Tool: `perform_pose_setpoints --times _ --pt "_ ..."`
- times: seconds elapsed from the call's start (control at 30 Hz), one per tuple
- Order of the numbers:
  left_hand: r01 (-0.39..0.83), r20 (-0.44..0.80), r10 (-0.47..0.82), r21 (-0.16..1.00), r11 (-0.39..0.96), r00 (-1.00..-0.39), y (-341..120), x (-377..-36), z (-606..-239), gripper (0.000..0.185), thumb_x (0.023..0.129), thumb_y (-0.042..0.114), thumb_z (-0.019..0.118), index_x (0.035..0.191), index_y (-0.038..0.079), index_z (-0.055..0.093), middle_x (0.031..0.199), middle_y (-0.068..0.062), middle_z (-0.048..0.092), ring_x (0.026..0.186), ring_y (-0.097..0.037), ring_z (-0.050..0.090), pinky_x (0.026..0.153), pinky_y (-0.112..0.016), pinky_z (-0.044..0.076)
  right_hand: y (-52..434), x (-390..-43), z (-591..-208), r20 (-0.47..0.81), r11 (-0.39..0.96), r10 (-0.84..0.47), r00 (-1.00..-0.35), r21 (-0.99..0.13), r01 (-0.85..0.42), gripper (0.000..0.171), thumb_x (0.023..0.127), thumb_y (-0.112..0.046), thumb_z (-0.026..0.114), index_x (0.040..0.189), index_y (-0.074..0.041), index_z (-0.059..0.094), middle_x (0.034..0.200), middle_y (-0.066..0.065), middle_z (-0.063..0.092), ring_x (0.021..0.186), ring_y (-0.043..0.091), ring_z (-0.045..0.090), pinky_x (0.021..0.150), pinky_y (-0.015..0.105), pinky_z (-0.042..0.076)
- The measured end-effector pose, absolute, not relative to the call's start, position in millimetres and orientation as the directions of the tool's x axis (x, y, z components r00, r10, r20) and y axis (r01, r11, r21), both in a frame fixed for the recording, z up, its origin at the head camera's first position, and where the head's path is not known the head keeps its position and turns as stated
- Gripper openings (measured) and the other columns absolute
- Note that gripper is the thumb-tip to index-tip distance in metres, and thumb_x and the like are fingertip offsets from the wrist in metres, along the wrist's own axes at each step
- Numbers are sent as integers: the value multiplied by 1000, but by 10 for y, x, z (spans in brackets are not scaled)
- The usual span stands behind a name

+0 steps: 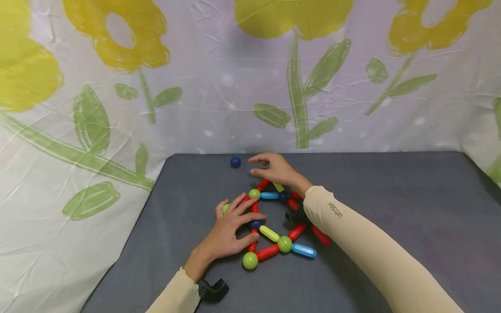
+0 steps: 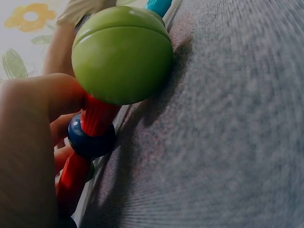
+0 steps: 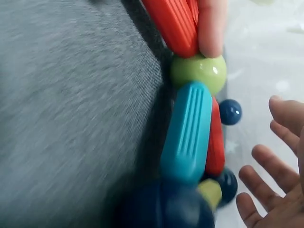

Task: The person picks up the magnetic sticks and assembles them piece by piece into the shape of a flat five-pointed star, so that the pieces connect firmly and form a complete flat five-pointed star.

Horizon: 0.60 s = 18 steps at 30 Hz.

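Grey mat [image 1: 391, 208] carries a flat rod-and-ball structure [image 1: 274, 221] at centre, made of red, blue and yellow rods w/ green and blue balls. Left hand [image 1: 231, 232] is laid on its left side, fingers spread and straight. Right hand [image 1: 275, 168] hovers over its far edge, fingers loosely apart, nothing held. Loose blue ball [image 1: 235, 162] lies just left of the right hand.

Counted in the head view: three light green balls [image 1: 250, 260] showing whole, plus a fourth half hidden under a hand; three dark blue balls [image 1: 235, 162], one lying apart; two light blue rods [image 1: 303, 250]; two yellow rods [image 1: 269, 233]; about seven red rods [image 1: 268, 252], some partly covered.
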<state>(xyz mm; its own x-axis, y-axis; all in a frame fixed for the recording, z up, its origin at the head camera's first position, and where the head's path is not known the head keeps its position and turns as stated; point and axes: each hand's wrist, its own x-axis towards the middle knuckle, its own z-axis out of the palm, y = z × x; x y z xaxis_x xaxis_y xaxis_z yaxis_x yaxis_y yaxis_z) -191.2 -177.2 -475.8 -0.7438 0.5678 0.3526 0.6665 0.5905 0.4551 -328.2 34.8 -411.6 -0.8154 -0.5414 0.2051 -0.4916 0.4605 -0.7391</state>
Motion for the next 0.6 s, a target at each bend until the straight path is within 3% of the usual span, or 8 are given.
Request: perform_pose_setpoints --times 0.17,0.37,0.6 --pt "666 357 565 460 587 -744 -1772 -1907 -4766 37 94 42 64 129 32 69 164 -1 39 156 -40 22 111 -70 5 100 -3406 -4156 212 487 -533 -819 -714 -502 38 98 -20 68 133 -6 66 137 15 63 128 36 57 107 48 47" --pt "674 367 567 455 582 -737 -1768 -1898 -4771 36 94 41 65 129 33 69 163 -2 40 155 -41 24 110 -71 6 -133 -3524 -4165 175 610 -500 -848 -624 -488 40 98 -24 69 137 -13 65 140 11 60 128 33 55 110 54 42" --pt "670 362 566 457 585 -741 -1766 -1910 -4752 35 94 43 64 128 34 69 163 1 40 156 -38 22 111 -69 7 -308 -3605 -4078 58 677 -565 -823 -538 -502 47 101 -25 64 147 -21 56 160 12 41 149 41 32 121 64 22"
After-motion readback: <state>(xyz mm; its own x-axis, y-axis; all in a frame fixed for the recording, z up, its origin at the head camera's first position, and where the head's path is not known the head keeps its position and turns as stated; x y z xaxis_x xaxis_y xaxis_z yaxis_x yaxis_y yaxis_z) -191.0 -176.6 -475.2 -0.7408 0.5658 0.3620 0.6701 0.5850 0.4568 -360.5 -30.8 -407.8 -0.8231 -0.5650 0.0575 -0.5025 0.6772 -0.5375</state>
